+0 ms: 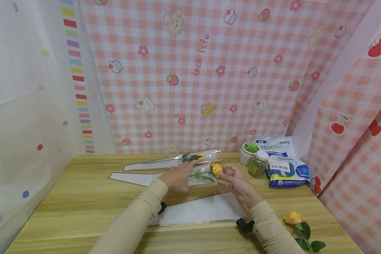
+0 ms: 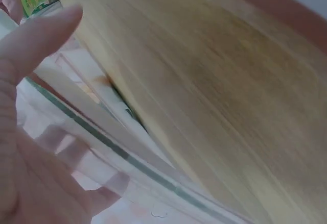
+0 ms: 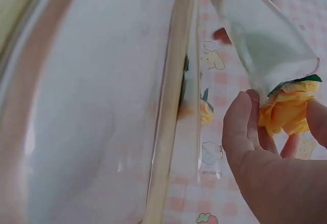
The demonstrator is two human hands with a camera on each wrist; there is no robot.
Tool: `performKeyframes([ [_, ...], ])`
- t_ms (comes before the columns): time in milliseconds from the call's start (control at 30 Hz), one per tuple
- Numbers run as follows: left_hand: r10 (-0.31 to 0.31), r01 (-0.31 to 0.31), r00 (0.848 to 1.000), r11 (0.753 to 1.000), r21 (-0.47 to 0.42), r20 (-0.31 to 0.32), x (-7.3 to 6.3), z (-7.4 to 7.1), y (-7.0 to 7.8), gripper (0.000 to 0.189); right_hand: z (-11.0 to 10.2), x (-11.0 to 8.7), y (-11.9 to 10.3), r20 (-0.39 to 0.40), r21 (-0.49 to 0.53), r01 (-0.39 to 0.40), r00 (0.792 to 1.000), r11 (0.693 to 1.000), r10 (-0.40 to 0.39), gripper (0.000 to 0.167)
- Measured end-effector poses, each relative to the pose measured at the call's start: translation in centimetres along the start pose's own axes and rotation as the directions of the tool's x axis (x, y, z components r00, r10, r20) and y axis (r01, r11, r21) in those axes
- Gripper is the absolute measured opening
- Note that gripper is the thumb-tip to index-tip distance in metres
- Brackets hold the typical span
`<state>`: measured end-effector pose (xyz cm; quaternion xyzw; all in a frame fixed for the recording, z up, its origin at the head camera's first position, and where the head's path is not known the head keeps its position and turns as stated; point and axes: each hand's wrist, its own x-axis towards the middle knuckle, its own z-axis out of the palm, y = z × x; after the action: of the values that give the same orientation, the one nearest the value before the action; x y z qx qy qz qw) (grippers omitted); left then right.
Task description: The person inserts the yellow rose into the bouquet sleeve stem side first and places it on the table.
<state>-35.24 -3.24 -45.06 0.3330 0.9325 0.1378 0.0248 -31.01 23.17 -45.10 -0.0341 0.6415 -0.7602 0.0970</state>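
My right hand grips a yellow rose by its bloom, thumb on one side and fingers on the other. The bloom pokes out of the wide end of a clear flower sleeve; its green stem runs inside. My left hand lies over this sleeve, thumb straight and spread away from the fingers. In the left wrist view, the fingers show through the plastic, and the stem passes across the hand. Directly behind lies a second sleeve with another yellow rose inside.
A flat white sleeve lies near the forearms. At right front rests a loose yellow rose with green leaves. Toward the back right stand a potted succulent, a white-lidded jar and a blue-and-white bag. A checked cloth hangs behind.
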Motion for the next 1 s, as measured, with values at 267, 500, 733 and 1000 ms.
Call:
performKeyframes([
  [267, 0.009, -0.009, 1.0, 1.0, -0.011, -0.004, 0.0, 0.0, 0.0, 0.103, 1.0, -0.3, 0.0, -0.038, -0.175, 0.066, 0.997, 0.982, -0.074, 0.032],
  [500, 0.028, -0.028, 0.999, 0.999, -0.017, -0.02, 0.0, 0.0, 0.2, 0.095, 1.3, -0.3, 0.1, -0.004, -0.277, 0.057, 0.998, 0.959, -0.061, 0.037],
  [733, 0.037, -0.036, 0.999, 0.999, 0.024, -0.038, 0.1, 0.1, 0.4, 0.094, 1.5, -0.5, 0.1, 0.111, -0.326, 0.047, 0.994, 0.944, -0.011, 0.054],
  [1000, 0.049, -0.045, 0.998, 0.996, 0.081, -0.042, 0.3, 0.5, 0.8, 0.094, 2.1, -0.6, 0.2, 0.119, -0.42, 0.006, 0.992, 0.907, 0.048, 0.054],
])
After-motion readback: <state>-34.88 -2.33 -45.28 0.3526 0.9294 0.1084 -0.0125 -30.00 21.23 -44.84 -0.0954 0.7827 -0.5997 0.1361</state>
